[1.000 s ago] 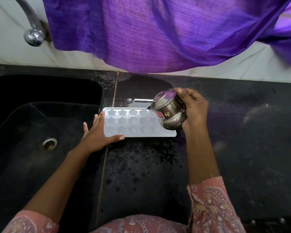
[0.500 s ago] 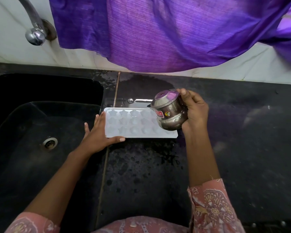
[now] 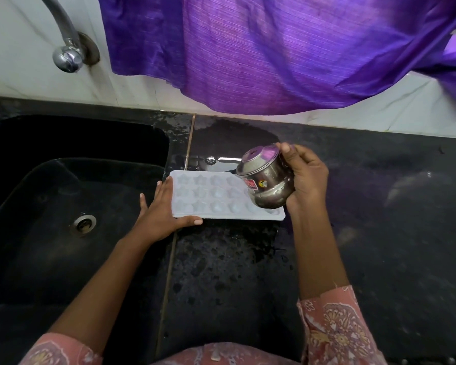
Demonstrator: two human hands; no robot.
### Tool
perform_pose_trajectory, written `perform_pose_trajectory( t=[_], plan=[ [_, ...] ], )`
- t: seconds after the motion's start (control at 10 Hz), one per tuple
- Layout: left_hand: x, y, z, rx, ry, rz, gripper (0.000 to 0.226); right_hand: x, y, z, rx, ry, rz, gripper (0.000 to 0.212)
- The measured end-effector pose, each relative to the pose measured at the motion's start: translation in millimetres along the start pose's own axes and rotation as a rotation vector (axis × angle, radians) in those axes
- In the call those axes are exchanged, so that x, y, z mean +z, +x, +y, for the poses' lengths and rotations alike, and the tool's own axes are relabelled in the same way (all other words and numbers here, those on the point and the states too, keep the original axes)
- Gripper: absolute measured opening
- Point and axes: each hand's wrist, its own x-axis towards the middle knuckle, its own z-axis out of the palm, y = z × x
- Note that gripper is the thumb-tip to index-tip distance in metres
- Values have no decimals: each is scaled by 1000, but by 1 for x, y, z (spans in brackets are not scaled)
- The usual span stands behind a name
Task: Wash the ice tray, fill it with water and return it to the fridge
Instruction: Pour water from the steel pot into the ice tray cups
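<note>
White ice tray [image 3: 213, 196] flat on wet black counter [image 3: 237, 264], between the two hands. Left hand [image 3: 161, 215]: fingers straight against tray's left end, thumb laid along its near edge, bracing, not clasping. Right hand [image 3: 308, 177]: fingers wrapped round small steel pot [image 3: 267, 180], tipped mouth-left over tray's right end. Pouring water not discernible. Sink [image 3: 63, 185] left of left hand; tap [image 3: 67, 50] and purple cloth [image 3: 274, 51] beyond.

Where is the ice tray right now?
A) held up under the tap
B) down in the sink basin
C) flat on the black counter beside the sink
C: the ice tray lies flat on the counter, left hand at its end, right hand tilting the steel pot over it.
</note>
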Motion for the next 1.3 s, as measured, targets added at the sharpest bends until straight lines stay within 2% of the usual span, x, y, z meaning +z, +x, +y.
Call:
perform_pose_trajectory(
  t=[0.7,1.0,1.3],
  plan=[
    [-1,-2,4,1,18,-3,139,-6,0,-5,-34,-46,26,16],
    [-1,-2,4,-4,21,-6,138,-6,0,-4,0,36,25,13],
    [-1,-3,3,9,-1,0,136,3,-3,3,23,30,-22,25]
  ],
)
